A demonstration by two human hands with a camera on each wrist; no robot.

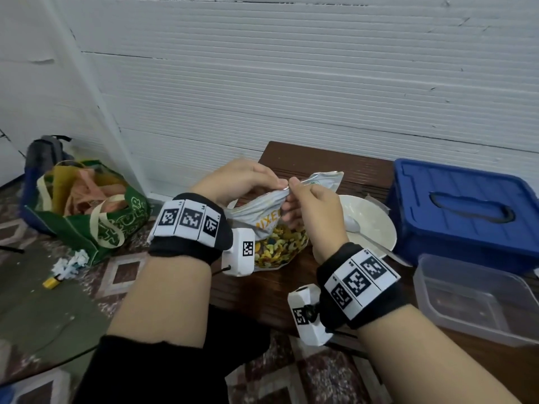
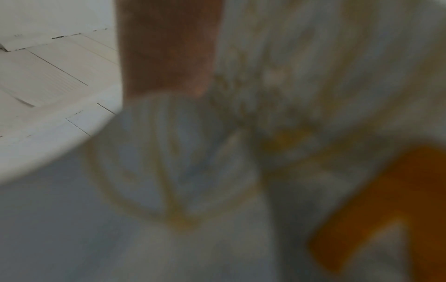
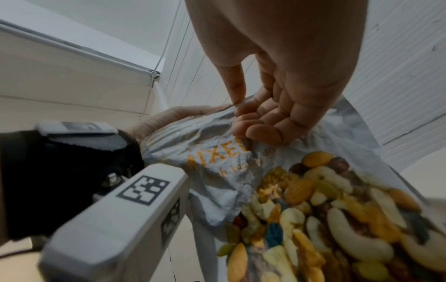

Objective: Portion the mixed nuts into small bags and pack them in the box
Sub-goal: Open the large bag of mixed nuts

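Mixed-nut pouch (image 1: 271, 217) held upright over the brown table (image 1: 291, 293), both hands pinching its crumpled top.

Orange lettering reads "MIXE…", the rest lost in a fold; smaller print beneath is illegible. Behind stand a blue lidded box (image 1: 463, 211), a clear plastic tub (image 1: 478, 298) and a white bowl (image 1: 367, 217) with a spoon (image 1: 354, 224). Left hand (image 1: 236, 179) and right hand (image 1: 315, 211) grip the foil edge with thumbs and curled fingers. Only the right wrist view shows almonds and cashews (image 3: 337, 219) through the window; the left wrist view is blur.
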